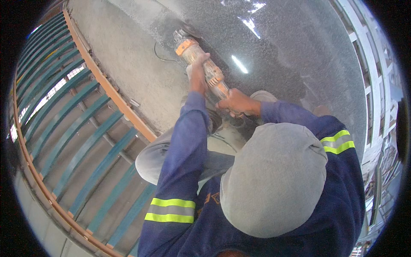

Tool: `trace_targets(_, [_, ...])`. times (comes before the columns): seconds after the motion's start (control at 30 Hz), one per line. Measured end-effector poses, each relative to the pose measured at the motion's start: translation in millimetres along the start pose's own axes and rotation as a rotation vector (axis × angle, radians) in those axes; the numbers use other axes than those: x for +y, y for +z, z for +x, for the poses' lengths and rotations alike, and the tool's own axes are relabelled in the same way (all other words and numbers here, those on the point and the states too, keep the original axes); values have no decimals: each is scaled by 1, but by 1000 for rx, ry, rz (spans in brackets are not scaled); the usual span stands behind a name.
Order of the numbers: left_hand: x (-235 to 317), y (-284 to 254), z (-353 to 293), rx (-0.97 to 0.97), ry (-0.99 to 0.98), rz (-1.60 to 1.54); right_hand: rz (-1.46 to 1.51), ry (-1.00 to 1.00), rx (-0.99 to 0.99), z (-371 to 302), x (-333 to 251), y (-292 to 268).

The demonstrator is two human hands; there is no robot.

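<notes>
A dusty orange-and-grey angle grinder (212, 73) slants across the upper middle, its head pointing up and left. Its disc (188, 30) is blurred and lies against the floor, with pale dust around it. My left hand (198, 73) wraps round the grinder's body, below the orange collar. Farther back, my right hand (240, 103) is closed on the rear handle. Both forearms are in dark blue sleeves. My bent knee in grey trousers (156, 156) is below the left hand.
On the left runs a barrier of blue-green slats (81, 160) with an orange rail (102, 81). A thin dark cable (159, 55) curves near the grinder. Wet-looking grey floor (295, 47) spreads to the right, bordered by a white metal frame (371, 64).
</notes>
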State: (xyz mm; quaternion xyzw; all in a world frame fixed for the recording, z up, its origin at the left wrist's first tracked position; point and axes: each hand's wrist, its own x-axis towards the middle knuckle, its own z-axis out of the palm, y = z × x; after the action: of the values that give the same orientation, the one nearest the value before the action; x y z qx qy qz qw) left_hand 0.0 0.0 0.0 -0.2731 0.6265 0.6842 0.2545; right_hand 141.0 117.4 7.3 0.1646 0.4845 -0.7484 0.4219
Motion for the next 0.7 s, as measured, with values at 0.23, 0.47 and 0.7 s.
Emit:
trace_targets(0.23, [-15, -10, -29, 35, -112, -10, 188, 48, -30, -28, 14, 23])
trace_targets(0.47, [-16, -5, -39, 21, -144, -27, 42, 140, 2, -36, 9, 20])
trace_targets(0.7, [6, -4, -30, 45, -119, -18, 76, 34, -49, -16, 5, 14])
